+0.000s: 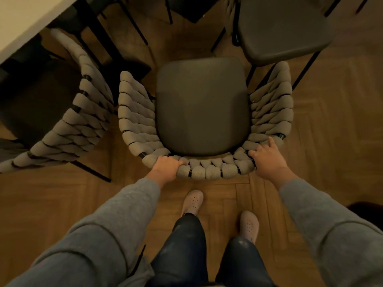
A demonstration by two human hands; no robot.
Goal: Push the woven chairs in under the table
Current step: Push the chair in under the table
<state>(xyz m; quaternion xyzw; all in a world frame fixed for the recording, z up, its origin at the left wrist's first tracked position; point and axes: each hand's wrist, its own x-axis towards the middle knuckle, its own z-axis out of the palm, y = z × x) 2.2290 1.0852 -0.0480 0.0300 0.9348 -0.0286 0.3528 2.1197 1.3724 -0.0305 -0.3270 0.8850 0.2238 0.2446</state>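
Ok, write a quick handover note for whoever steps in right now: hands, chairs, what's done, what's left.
Left hand: grips the back rim of the middle woven chair.
Right hand: grips the same rim on the other side.
Middle woven chair: out on open floor, seat fully clear of the table; not yet pushed in.
Left woven chair: angled at the table's edge; how far in it is cannot be told.
Far chair: also out in the open, beyond the middle one.
Left to do: push the middle chair under the table, then see to the other two.
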